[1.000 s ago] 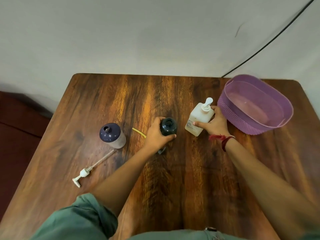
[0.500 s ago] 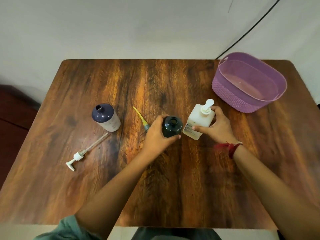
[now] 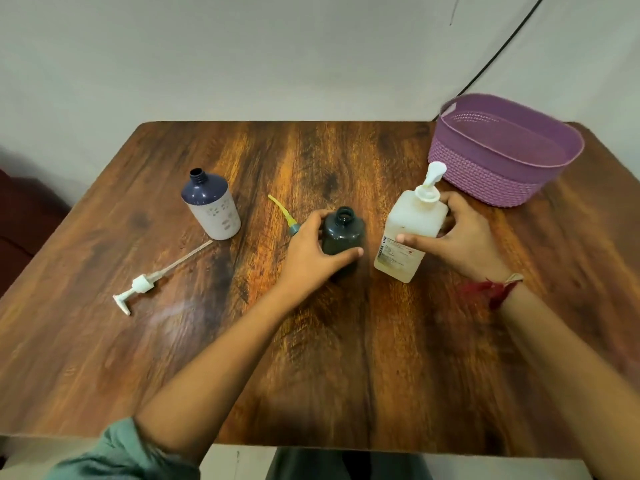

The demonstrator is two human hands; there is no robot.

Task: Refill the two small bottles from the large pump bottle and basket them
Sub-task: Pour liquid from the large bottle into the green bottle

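A small dark green bottle (image 3: 343, 233) with an open neck stands mid-table, and my left hand (image 3: 311, 251) grips it from the left. Just to its right stands the large pale pump bottle (image 3: 412, 233) with a white pump head, held by my right hand (image 3: 460, 233) wrapped around its right side. A second small bottle (image 3: 211, 206), navy on top and white below, stands uncapped at the left. The purple woven basket (image 3: 485, 178) sits at the far right and looks empty.
A loose white pump with its long tube (image 3: 152, 282) lies on the wooden table (image 3: 311, 358) at the left. A yellow tube with a dark cap (image 3: 284, 216) lies just behind my left hand. A black cable (image 3: 502, 50) runs down the wall.
The view has tilted and pulled back, showing the table's near edge. Both hands keep the same holds on the dark bottle and the pump bottle, which stay side by side.
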